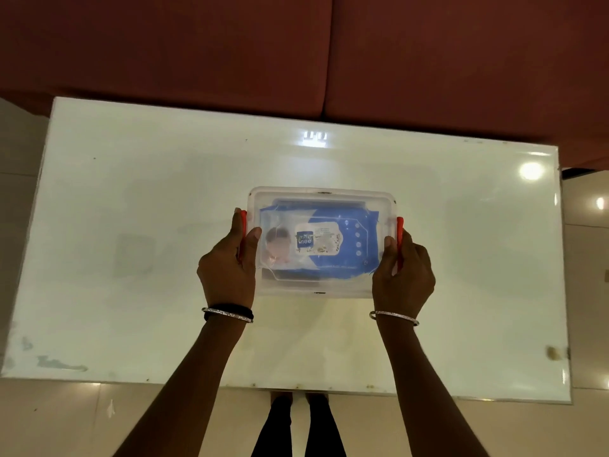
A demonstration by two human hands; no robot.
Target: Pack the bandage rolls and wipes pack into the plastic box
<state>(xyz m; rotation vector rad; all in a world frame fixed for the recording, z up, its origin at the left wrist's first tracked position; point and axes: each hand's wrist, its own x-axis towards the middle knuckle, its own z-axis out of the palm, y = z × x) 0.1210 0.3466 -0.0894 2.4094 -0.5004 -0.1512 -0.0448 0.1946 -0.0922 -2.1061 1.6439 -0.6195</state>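
A clear plastic box with its lid on sits in the middle of the white table. Through the lid I see the blue and white wipes pack lying flat inside. No bandage rolls can be made out; they may be hidden under the pack. My left hand grips the box's left end, thumb on the lid beside the red latch. My right hand grips the right end at the other red latch, thumb on the lid.
The glossy white table reflects ceiling lights. A dark red sofa stands beyond its far edge. Tiled floor and my own legs show below the near edge.
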